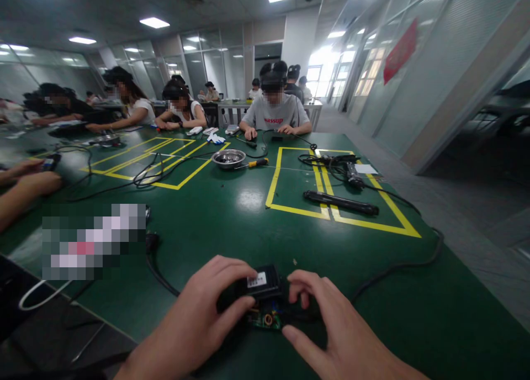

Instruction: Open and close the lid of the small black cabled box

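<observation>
Around the circuit board (pixel 269 320) on the green bench (pixel 199 214), left hand's (pixel 217 300) got its grip pinched on a black case (pixel 272 285) just past the board. Right hand's (pixel 335 316) grip is half open beside it, nothing visible in it. Farther past the board: black bar (pixel 342 202) rightward, then yellow screwdriver (pixel 260 163) and metal bowl (pixel 228 159) slightly left.

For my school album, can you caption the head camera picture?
At a green table, the left hand holds a black case by a circuit board; the right hand hovers open.
</observation>
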`<control>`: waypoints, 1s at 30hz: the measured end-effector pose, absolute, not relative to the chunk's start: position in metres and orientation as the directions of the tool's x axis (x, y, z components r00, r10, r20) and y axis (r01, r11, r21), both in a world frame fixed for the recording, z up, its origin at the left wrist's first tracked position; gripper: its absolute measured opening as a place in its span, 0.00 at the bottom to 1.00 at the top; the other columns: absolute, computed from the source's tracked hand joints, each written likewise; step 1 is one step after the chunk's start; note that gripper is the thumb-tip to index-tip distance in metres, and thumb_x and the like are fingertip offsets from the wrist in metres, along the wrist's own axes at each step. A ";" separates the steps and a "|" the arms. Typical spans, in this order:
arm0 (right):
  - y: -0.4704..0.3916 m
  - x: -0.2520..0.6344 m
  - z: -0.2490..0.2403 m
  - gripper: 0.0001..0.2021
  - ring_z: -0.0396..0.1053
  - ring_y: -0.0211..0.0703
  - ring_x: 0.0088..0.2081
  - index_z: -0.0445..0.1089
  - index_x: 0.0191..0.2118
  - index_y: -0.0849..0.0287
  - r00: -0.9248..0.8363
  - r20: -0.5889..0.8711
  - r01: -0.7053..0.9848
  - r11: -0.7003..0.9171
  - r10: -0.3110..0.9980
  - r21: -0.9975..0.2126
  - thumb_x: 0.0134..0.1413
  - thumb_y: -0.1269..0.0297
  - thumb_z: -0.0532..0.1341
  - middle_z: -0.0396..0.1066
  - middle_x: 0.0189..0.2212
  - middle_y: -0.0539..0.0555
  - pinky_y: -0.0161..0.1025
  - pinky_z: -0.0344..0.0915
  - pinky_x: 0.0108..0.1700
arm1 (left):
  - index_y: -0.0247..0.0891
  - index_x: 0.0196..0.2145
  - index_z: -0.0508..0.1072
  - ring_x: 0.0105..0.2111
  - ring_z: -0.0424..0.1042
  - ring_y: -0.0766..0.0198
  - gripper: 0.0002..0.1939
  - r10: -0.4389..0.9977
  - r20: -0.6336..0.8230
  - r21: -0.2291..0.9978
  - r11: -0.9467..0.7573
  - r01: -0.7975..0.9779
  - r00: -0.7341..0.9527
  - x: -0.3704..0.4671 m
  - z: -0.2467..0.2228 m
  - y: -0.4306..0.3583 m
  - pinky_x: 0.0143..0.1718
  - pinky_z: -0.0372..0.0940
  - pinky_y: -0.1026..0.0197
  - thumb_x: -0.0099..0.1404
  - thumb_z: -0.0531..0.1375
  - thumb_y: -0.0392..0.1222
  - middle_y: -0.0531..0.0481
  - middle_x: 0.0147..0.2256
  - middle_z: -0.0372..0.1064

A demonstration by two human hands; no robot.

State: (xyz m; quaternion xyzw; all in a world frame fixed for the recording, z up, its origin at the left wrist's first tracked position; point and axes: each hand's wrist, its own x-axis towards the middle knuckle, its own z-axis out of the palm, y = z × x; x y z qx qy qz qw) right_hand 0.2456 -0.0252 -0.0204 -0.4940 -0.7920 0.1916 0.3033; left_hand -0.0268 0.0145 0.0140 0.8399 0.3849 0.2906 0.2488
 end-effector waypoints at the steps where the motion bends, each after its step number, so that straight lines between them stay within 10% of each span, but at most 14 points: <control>1: -0.025 0.246 -0.021 0.22 0.79 0.51 0.41 0.72 0.56 0.52 -0.327 0.302 0.668 0.445 0.896 -0.597 0.58 0.73 0.71 0.81 0.42 0.53 0.48 0.76 0.46 | 0.46 0.56 0.82 0.53 0.81 0.54 0.16 0.808 0.309 0.637 -0.568 0.522 0.503 -0.024 0.012 0.018 0.58 0.77 0.53 0.76 0.67 0.31 0.47 0.53 0.83; 10: -0.021 0.246 -0.022 0.13 0.81 0.50 0.40 0.74 0.46 0.52 -0.460 0.358 0.647 0.583 0.813 -0.491 0.62 0.78 0.67 0.82 0.39 0.51 0.46 0.74 0.44 | 0.48 0.56 0.84 0.60 0.81 0.48 0.17 0.817 0.317 0.538 -0.573 0.618 0.482 -0.021 0.001 0.021 0.62 0.77 0.45 0.76 0.63 0.32 0.44 0.62 0.80; 16: -0.021 0.247 -0.023 0.11 0.82 0.48 0.38 0.76 0.44 0.52 -0.433 0.340 0.641 0.551 0.835 -0.535 0.64 0.78 0.66 0.83 0.38 0.51 0.42 0.75 0.41 | 0.46 0.46 0.81 0.39 0.82 0.58 0.09 0.784 0.347 0.537 -0.616 0.577 0.514 -0.035 0.003 -0.004 0.40 0.77 0.62 0.78 0.61 0.34 0.49 0.42 0.81; 30: -0.023 0.248 -0.015 0.09 0.80 0.45 0.34 0.74 0.43 0.53 -0.409 0.423 0.563 0.588 0.809 -0.581 0.69 0.76 0.61 0.79 0.35 0.51 0.38 0.75 0.35 | 0.45 0.47 0.82 0.38 0.83 0.59 0.13 0.737 0.411 0.515 -0.673 0.530 0.537 -0.038 -0.002 -0.005 0.38 0.76 0.63 0.80 0.58 0.33 0.48 0.39 0.82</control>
